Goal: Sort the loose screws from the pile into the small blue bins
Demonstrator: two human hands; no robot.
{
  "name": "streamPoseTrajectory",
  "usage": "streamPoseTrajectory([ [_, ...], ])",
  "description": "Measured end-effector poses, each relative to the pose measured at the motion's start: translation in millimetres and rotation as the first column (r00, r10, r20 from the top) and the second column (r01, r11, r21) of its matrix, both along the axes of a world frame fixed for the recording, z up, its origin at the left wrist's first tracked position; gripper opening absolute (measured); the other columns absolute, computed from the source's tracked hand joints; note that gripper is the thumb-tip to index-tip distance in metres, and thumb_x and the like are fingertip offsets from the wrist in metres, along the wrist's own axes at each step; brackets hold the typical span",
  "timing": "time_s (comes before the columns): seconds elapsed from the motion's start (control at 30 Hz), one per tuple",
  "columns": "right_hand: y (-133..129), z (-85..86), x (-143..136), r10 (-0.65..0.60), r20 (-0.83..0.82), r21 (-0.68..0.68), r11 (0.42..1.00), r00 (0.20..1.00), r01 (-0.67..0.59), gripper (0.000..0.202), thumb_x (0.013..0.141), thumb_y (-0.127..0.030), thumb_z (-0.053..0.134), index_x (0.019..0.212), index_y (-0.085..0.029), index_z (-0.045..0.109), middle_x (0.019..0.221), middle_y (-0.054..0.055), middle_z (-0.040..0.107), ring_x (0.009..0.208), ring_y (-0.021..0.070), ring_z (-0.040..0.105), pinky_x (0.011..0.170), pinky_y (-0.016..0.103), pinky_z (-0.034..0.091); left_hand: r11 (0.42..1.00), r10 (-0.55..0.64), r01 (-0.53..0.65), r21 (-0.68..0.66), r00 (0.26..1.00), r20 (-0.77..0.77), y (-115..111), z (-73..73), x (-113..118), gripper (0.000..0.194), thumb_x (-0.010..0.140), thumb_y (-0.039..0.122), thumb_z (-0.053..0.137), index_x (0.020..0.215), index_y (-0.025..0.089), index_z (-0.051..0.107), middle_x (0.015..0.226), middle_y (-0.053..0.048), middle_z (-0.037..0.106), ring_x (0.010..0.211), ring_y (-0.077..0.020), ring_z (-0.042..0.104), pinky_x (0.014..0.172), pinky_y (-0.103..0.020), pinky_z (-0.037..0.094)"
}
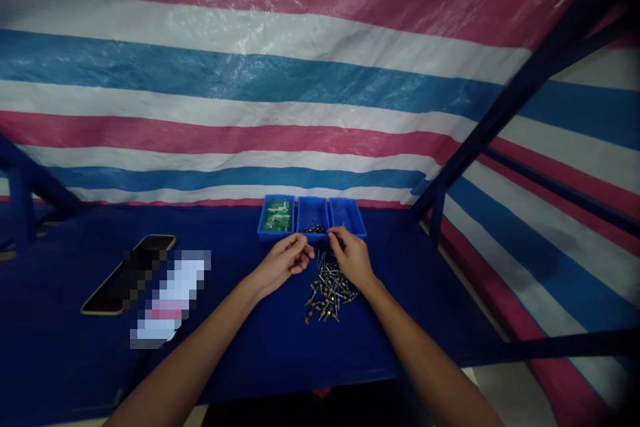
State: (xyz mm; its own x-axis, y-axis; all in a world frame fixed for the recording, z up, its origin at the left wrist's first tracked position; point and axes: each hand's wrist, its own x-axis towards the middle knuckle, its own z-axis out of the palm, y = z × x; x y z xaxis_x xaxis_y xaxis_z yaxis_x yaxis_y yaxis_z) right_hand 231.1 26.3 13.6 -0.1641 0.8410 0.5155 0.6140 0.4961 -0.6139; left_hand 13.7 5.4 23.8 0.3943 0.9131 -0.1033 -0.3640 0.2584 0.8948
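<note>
My left hand (283,263) is in front of the left and middle bins, fingers curled and thumb against the forefinger. Whatever small thing it pinches is too blurred to name. Close by, my right hand (353,255) reaches over the front edges of the middle and right bins, thumb and forefinger together; what lies between them cannot be made out. Partly beneath that hand is a loose pile of small metal pieces (327,293) with thin silvery shanks and brass-coloured heads. Small dark parts (314,229) lie in the middle blue bin (313,209).
Green pieces or packets (279,215) fill the left blue bin (261,225); beside the middle bin stands the right blue bin (349,211). A dark phone (107,283) and a pixelated bright device (173,300) lie at left. Blue frame bars (480,127) and striped sheeting (240,80) surround the blue table (260,353).
</note>
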Motion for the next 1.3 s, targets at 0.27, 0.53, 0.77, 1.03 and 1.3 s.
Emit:
streamPoseTrajectory([
  [0.27,-1,0.2,0,-0.001,0.007,-0.002,1.000,1.000,0.001,0.027,0.108,-0.036,0.048,0.115,-0.024,0.071,0.095,0.005,0.077,0.084,0.0228,0.073,0.076,0.031,0.053,0.984,-0.120,0.151,-0.098,0.955,0.271,-5,17.3,-4,0.049,0.100,0.051,0.066,0.071,0.021,0.041,0.062,0.007,0.031,0.052,-0.0084,0.028,0.051,-0.023,0.028],
  [0.53,-1,1.0,0,-0.002,0.020,-0.015,1.000,1.000,0.002,0.027,0.108,-0.037,0.048,0.116,-0.024,0.070,0.095,0.005,0.077,0.084,0.0231,0.073,0.075,0.031,0.052,0.988,-0.091,0.116,-0.098,0.969,0.228,-7,18.7,-9,0.059,0.102,0.055,0.061,0.062,0.023,0.032,0.057,0.007,0.020,0.050,-0.0109,0.024,0.050,-0.026,0.030],
  [0.77,0,-0.5,0,0.001,0.012,-0.008,1.000,1.000,0.000,0.026,0.108,-0.035,0.049,0.117,-0.024,0.070,0.097,0.004,0.078,0.085,0.0225,0.073,0.077,0.031,0.052,0.972,-0.156,0.202,-0.123,0.937,0.312,-9,23.1,-7,0.035,0.098,0.041,0.068,0.076,0.020,0.051,0.066,0.005,0.029,0.054,-0.0103,0.025,0.049,-0.023,0.029],
  [1.03,0,0.2,0,0.008,0.007,-0.012,1.000,1.000,-0.008,0.026,0.108,-0.035,0.049,0.116,-0.023,0.071,0.099,0.005,0.078,0.086,0.0219,0.074,0.078,0.030,0.052,0.973,-0.181,0.219,-0.072,0.918,0.353,-9,16.1,-7,0.025,0.095,0.033,0.077,0.094,0.013,0.062,0.081,0.001,0.043,0.063,-0.0070,0.037,0.052,-0.019,0.028],
  [1.3,0,-0.2,1,0.006,0.014,-0.009,1.000,1.000,-0.006,0.028,0.108,-0.037,0.048,0.117,-0.023,0.070,0.098,0.005,0.078,0.085,0.0224,0.073,0.077,0.030,0.053,0.972,-0.190,0.226,-0.069,0.922,0.337,-7,9.7,-8,0.022,0.090,0.026,0.082,0.097,0.012,0.067,0.084,-0.002,0.051,0.068,-0.0083,0.044,0.057,-0.021,0.034],
])
